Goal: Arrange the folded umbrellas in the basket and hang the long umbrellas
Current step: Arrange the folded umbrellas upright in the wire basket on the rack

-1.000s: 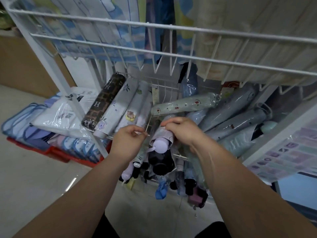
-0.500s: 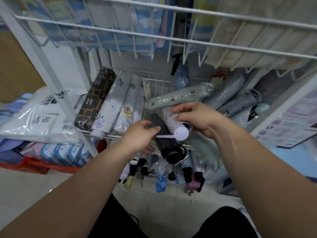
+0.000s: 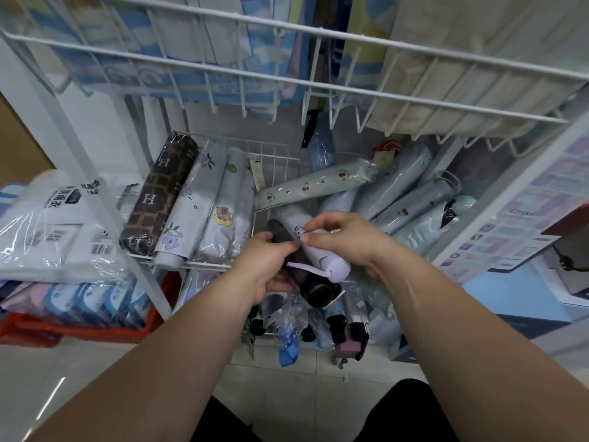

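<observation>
Comparing with a second ago, the lilac umbrella (image 3: pixel 331 266) no longer stands handle-up between the hands. It now lies tilted with its handle end towards the person, over the gap in the middle of the wire basket (image 3: pixel 274 157). A black umbrella (image 3: pixel 318 290) has come up beside it, touching its left flank. The right hand (image 3: pixel 345 240) curls over the lilac one, thumb and forefinger pinching at its cover. The left hand (image 3: pixel 266 266) wraps around the black one, its fingertips meeting the right's. Both look about to be laid into that gap, so this pair seems nearly placed.

In the basket a neat row lies at the left: a brown H-patterned umbrella (image 3: pixel 159 199), a floral one (image 3: pixel 188 215) and a white one with a cartoon animal (image 3: pixel 228 212). A cherry-print umbrella (image 3: pixel 315 186) lies crosswise behind the hands, and pale blue ones (image 3: pixel 404 183) are heaped at the right, unsorted. The tier below (image 3: pixel 318 330) holds more umbrellas, handles outward. The upper basket (image 3: pixel 318 36) holds folded cloth. No long umbrella is plainly visible.
</observation>
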